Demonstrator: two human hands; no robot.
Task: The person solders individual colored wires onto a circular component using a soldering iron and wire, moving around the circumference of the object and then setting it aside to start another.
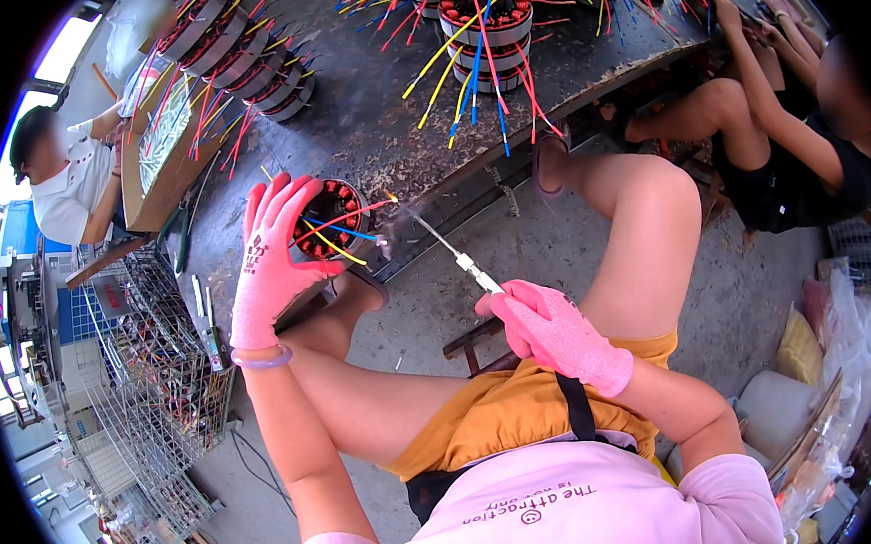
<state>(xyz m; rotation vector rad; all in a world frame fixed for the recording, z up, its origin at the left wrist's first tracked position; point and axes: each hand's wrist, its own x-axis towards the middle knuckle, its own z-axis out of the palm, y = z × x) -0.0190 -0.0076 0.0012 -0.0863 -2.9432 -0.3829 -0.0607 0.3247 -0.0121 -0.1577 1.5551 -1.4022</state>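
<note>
My left hand (269, 256), in a pink glove, curves around the left side of a motor stator (324, 240) with red windings at the bench edge. Its thumb lies along the near rim, the fingers along the far side. Red, blue and yellow wires stick out of the stator to the right. In my right hand (555, 330), also gloved in pink, is a slim torch-like tool (466, 261) with a white handle and thin metal tube. The tube points at the end of a red wire (359, 213), where a small orange flame shows.
Stacked stators (487, 35) with long coloured wires stand at the back of the dark bench (358, 109), more leaning at the left. One person (71, 178) sits far left by a cardboard box (146, 194), another (793, 135) at the right. Wire baskets (146, 386) stand left of my legs.
</note>
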